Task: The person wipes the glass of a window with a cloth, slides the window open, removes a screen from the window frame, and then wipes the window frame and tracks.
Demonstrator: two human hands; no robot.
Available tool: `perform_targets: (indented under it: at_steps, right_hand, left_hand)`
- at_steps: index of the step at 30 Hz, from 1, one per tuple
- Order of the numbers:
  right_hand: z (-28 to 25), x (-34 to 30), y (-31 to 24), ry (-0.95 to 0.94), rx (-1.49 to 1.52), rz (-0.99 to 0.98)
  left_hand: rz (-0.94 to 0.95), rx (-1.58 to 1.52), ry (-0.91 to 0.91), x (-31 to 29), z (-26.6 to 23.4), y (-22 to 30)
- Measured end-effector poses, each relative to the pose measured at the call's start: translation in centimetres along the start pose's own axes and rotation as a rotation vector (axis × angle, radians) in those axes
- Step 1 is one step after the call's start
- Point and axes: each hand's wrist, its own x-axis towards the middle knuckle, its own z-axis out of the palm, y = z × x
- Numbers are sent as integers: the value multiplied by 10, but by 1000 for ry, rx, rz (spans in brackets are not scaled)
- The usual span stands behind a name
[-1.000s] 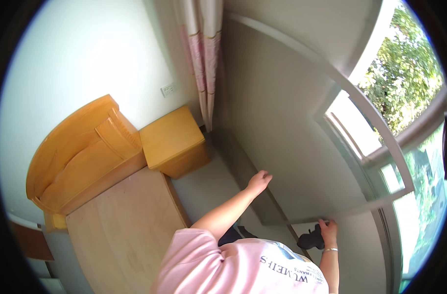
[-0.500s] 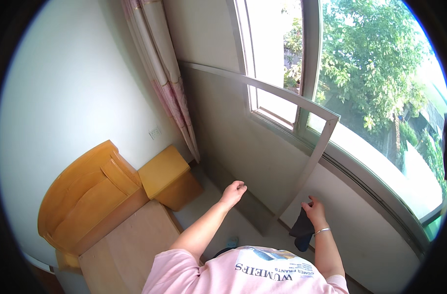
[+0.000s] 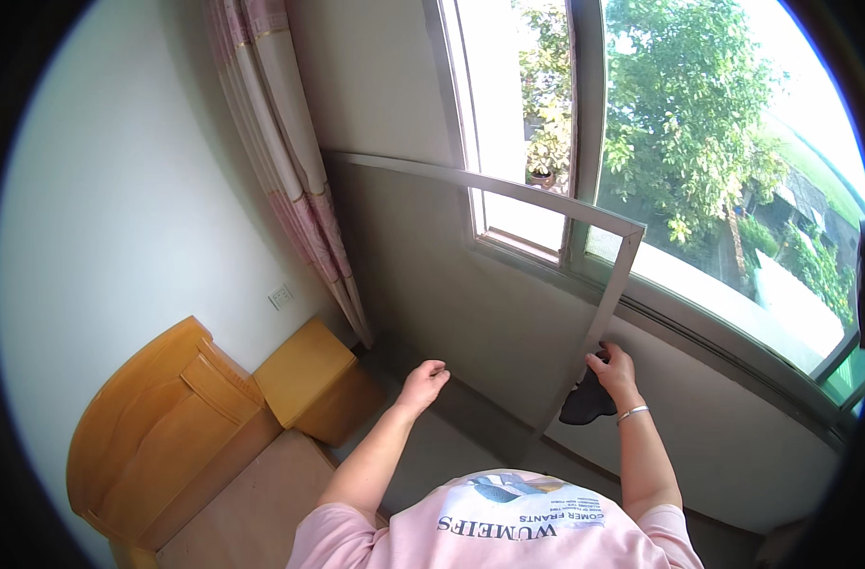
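Observation:
A large window screen [image 3: 432,275] with a grey metal frame leans upright in front of me, below the window. My right hand [image 3: 618,372] grips a black cloth [image 3: 589,403] at the right side bar of the screen's frame [image 3: 610,302]. The cloth hangs down from my fingers, partly behind the bar. My left hand [image 3: 423,387] is held in front of the mesh with its fingers curled together, and I see nothing in them.
A sliding window [image 3: 584,123] with a long sill track [image 3: 707,346] runs along the right. A pink and cream curtain [image 3: 290,142] hangs at its left. At lower left stand a wooden nightstand [image 3: 309,375] and a bed with a curved headboard [image 3: 153,422]. A socket [image 3: 280,297] is on the wall.
My right hand has risen with the cloth to the screen's side bar. My left hand has shifted slightly left and down in the picture. The view has tilted a little.

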Motion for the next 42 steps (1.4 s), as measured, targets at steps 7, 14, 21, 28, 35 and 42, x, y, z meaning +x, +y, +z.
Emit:
perform_targets:
  at_steps: [7, 14, 21, 28, 35, 42]
  right_hand:
    - [7, 0, -37, 112, 2, 114]
    - [4, -53, -81, -20, -42, 141]
    - [-4, -108, -70, 156, 97, 73]
    - [-4, -128, -95, 44, -85, 94]
    - [-90, -196, -68, 223, -17, 39]
    - [-202, -296, -16, 485, -90, 169]
  left_hand:
    - [181, 38, 50, 55, -57, 17]
    - [419, 359, 410, 120, -136, 101]
    - [789, 827, 576, 186, -157, 209]
    - [898, 934, 224, 194, -221, 219]
    - [1032, 1076, 263, 125, -168, 277]
    - [1433, 1050, 102, -30, -65, 340]
